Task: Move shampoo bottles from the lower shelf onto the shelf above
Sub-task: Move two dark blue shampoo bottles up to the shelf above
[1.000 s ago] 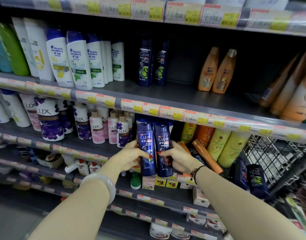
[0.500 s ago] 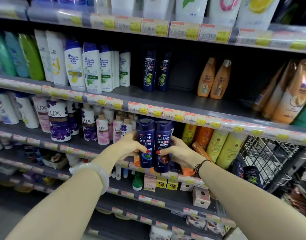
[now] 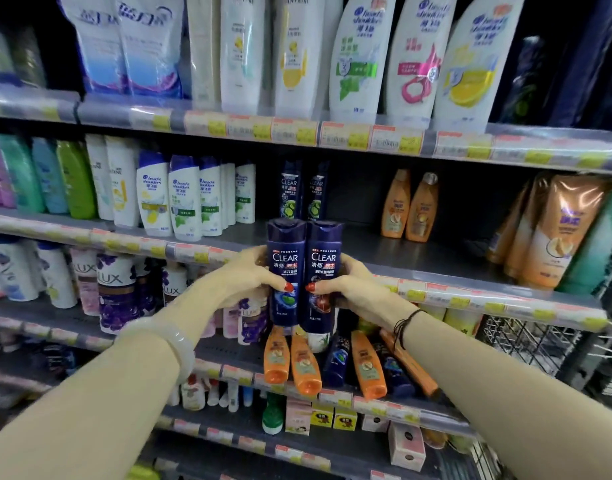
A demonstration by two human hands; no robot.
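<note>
Two dark blue CLEAR shampoo bottles stand upright side by side in the air, pressed together in front of the price-tag rail. My left hand (image 3: 249,278) grips the left bottle (image 3: 286,268). The right bottle (image 3: 323,271) is held by my right hand (image 3: 353,289). Their caps reach just above the edge of the upper shelf (image 3: 384,244). Two more CLEAR bottles (image 3: 302,192) stand at the back of that shelf. On the lower shelf (image 3: 228,351) lie orange bottles (image 3: 294,362) and dark blue bottles (image 3: 335,362), tipped forward.
White Head & Shoulders bottles (image 3: 179,195) stand left of the gap on the upper shelf, orange bottles (image 3: 410,206) to its right. LUX bottles (image 3: 114,289) fill the lower shelf's left. A wire basket (image 3: 526,344) hangs at the right. Refill pouches (image 3: 412,57) line the top shelf.
Both hands have lifted the two CLEAR bottles from the lower shelf up to the edge of the shelf above. The camera has tilted upward and moved closer.
</note>
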